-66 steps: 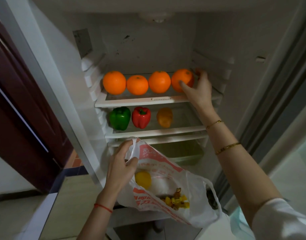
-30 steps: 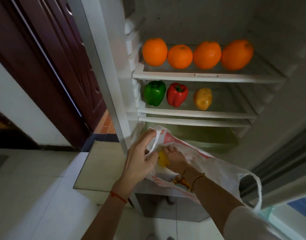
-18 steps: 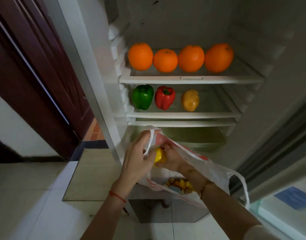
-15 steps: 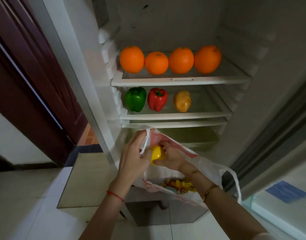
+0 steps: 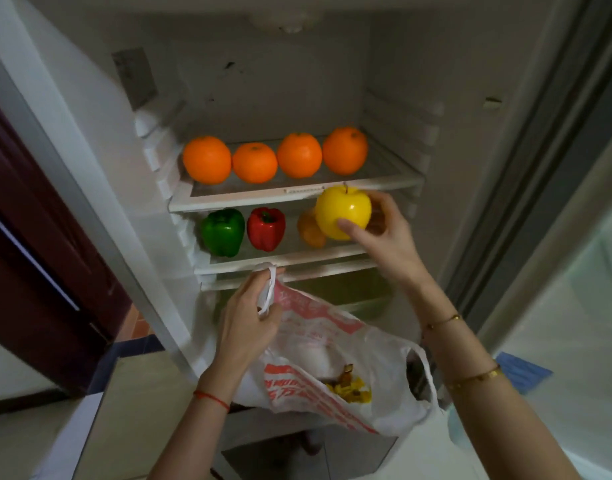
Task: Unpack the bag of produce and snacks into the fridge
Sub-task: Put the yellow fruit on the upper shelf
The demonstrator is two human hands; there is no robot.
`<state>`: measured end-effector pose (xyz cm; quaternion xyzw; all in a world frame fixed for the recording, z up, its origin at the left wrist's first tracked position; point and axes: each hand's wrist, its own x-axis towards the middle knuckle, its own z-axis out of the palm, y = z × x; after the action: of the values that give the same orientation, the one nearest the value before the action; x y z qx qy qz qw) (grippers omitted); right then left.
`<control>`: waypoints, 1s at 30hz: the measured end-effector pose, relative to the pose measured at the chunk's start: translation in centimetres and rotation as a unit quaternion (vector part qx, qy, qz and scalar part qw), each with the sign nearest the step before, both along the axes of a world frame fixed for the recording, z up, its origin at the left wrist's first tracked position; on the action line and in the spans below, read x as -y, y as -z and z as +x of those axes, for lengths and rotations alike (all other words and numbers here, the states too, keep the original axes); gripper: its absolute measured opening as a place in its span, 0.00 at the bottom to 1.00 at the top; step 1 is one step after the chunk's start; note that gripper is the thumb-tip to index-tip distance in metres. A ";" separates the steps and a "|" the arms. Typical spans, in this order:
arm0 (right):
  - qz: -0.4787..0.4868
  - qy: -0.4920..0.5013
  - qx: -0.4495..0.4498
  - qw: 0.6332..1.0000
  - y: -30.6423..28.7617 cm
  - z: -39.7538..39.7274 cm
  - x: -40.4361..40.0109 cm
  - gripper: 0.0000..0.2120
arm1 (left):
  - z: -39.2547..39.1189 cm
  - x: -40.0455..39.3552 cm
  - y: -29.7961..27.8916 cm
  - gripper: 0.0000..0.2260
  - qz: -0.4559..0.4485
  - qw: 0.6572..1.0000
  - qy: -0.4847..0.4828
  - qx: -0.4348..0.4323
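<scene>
Bag print: the plastic bag carries red bands and red characters, too blurred to read.
Shelf strip: a small marked strip on the top shelf edge, illegible.
Readable text: none.

A glossy yellow apple against a white fridge interior; four orange oranges line the upper shelf, with a green pepper, a red pepper and an orange-yellow pepper below. The white plastic bag bears red printed bands. A red string circles one wrist, gold bracelets the other. The door alongside is dark maroon.
</scene>
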<state>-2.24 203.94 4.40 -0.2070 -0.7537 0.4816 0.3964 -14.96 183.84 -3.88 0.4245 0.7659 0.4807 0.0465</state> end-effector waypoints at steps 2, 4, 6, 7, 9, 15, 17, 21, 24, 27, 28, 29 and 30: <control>0.010 0.068 -0.044 0.997 -2.1 -0.3 -1.4 0.28 | 0.2 -0.4 -0.2 0.27 0.002 1.000 0.002 0.000; 0.025 0.136 -0.071 0.988 -3.8 -0.8 -3.0 0.30 | 0.4 -0.7 -0.1 0.27 0.004 1.000 0.003 0.002; 0.049 0.181 -0.079 0.979 -5.1 -1.6 -4.6 0.32 | 0.5 -1.0 0.0 0.28 0.000 1.000 0.002 0.009; 0.064 0.199 -0.074 0.975 -5.5 -2.1 -5.3 0.32 | 0.4 -1.2 0.1 0.28 -0.003 1.000 -0.001 0.009; 0.088 0.236 -0.048 0.967 -6.2 -3.0 -6.6 0.32 | 0.3 -1.4 0.4 0.28 -0.009 1.000 -0.007 0.001; 0.151 0.306 0.038 0.939 -6.4 -5.0 -8.1 0.38 | 0.1 -1.8 0.5 0.28 -0.004 1.000 -0.010 0.003; 0.168 0.322 0.046 0.930 -6.1 -5.0 -8.0 0.36 | 0.1 -1.9 0.5 0.28 -0.004 1.000 -0.011 0.001; 0.202 0.360 0.067 0.908 -5.2 -5.4 -7.9 0.34 | 0.1 -1.9 0.6 0.29 -0.011 1.000 -0.012 0.008; 0.220 0.378 0.100 0.894 -4.5 -5.5 -8.0 0.33 | 0.0 -1.9 0.7 0.28 -0.008 1.000 -0.002 0.010; 0.213 0.373 0.124 0.895 -4.2 -5.4 -7.9 0.31 | -0.2 -2.0 0.9 0.28 -0.002 1.000 0.004 0.018; 0.213 0.370 0.128 0.895 -4.1 -5.4 -8.0 0.30 | -0.2 -2.0 0.9 0.28 -0.001 1.000 0.004 0.019; 0.215 0.368 0.130 0.895 -4.0 -5.3 -8.0 0.29 | -0.2 -2.0 1.0 0.28 -0.001 1.000 0.004 0.020; 0.217 0.366 0.128 0.896 -3.9 -5.3 -8.1 0.28 | -0.2 -2.0 1.0 0.28 -0.002 1.000 0.004 0.022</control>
<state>-7.53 212.00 8.34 -0.4371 -0.7546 0.0963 0.4799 -15.20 185.87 -4.88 0.4168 0.7639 0.4882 0.0660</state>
